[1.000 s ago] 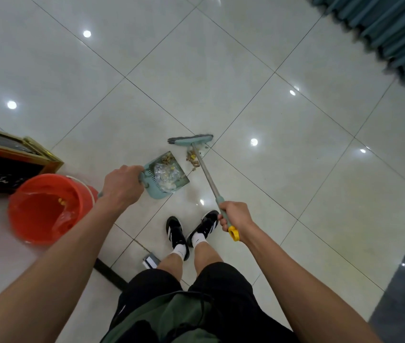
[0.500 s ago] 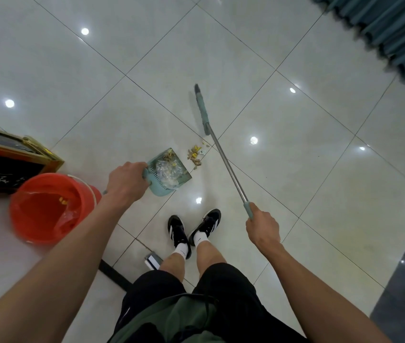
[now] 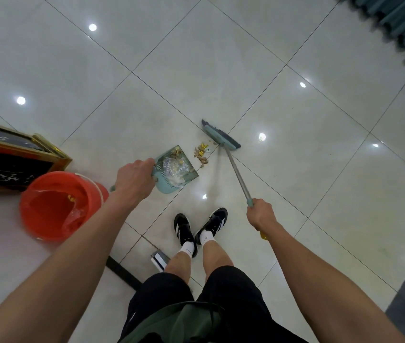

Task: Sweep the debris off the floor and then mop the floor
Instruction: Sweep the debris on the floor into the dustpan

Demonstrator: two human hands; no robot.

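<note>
While fingers grip teal dustpan (image 3: 171, 173) and broom (image 3: 221, 136), yellow-brown debris (image 3: 202, 154) lies between.

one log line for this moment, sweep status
phase: sweeping | left hand: holds dustpan | right hand: holds broom | debris pile: between pan and broom head | mopping: not started

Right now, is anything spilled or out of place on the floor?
Yes. A small pile of yellow and brown scraps lies loose on the white tiled floor, between the teal plastic dustpan's open edge and the teal broom head. It is outside the pan, which already holds crumpled clear plastic.
</note>
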